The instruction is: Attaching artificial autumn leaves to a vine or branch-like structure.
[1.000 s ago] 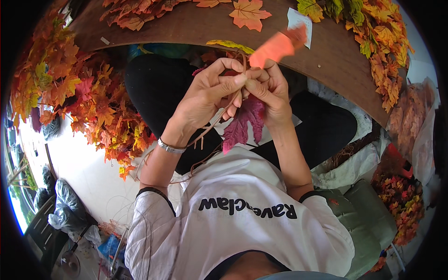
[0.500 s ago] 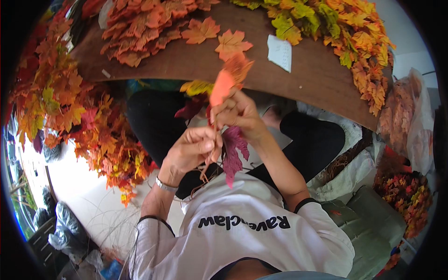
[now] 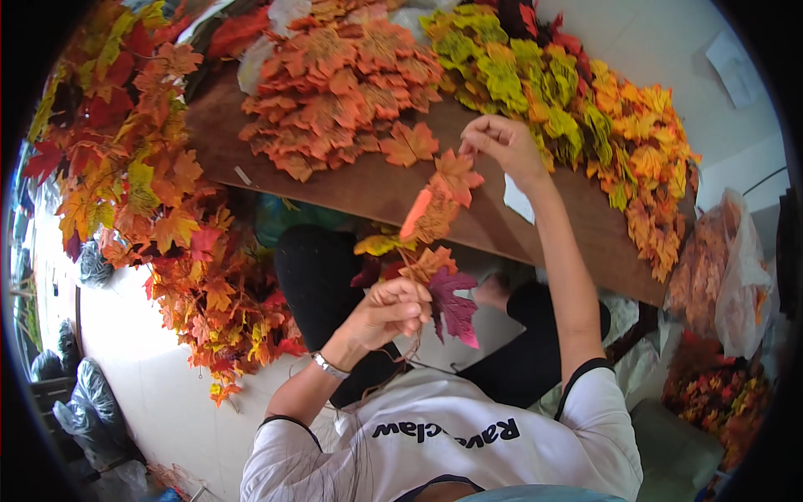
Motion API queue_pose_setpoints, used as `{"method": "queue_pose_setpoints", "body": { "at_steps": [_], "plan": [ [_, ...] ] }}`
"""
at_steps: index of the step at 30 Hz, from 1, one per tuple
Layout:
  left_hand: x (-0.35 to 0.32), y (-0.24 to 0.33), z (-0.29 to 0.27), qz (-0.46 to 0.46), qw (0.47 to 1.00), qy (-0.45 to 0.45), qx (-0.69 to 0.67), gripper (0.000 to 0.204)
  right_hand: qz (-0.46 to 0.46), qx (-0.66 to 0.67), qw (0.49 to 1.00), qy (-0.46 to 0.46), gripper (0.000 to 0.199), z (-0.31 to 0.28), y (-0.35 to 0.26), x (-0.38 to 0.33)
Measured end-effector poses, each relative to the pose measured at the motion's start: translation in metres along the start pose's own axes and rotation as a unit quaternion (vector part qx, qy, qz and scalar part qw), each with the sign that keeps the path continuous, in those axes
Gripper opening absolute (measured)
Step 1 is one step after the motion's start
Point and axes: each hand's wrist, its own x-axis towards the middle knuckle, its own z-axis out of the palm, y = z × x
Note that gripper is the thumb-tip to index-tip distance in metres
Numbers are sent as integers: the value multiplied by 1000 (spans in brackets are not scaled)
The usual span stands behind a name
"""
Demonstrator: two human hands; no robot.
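My left hand (image 3: 389,311) is closed round the thin brown stem of an artificial maple leaf spray, below my chest-high view of the table edge. Around that hand the spray shows a purple leaf (image 3: 453,305), a yellow leaf (image 3: 381,244) and small orange leaves (image 3: 428,263). Farther up, a folded orange leaf (image 3: 431,215) overlaps the table's edge. My right hand (image 3: 506,151) reaches over the table, its thumb and finger pinched at the tip of a loose orange maple leaf (image 3: 458,177). Another loose orange leaf (image 3: 410,144) lies beside it.
The brown table (image 3: 335,194) bears an orange leaf pile (image 3: 343,92), a green-yellow pile (image 3: 527,75) and a yellow-orange pile (image 3: 648,159). White paper (image 3: 519,201) lies near my right forearm. Finished-looking garlands (image 3: 201,251) hang at left; a clear plastic bag (image 3: 740,276) stands at right.
My right hand has left the spray and moved up and right to a loose leaf on the table. The left hand keeps the stem. The view has shifted, showing more of the far table.
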Motion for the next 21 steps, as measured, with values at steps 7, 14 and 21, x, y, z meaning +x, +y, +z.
{"method": "queue_pose_setpoints", "body": {
  "at_steps": [7, 14, 21],
  "plan": [
    [8, 5, -10, 0, 999, -13, 40, 11, -41, -50, 998, 21, 21, -35, -18, 174],
    [14, 18, -11, -76, 988, -33, 129, 11, -154, -422, 893, 29, 21, -36, 22, 350],
    [20, 35, -27, -101, 993, -38, 46, 11, -395, -379, 837, 11, 18, -23, 70, 435]
  ]
}}
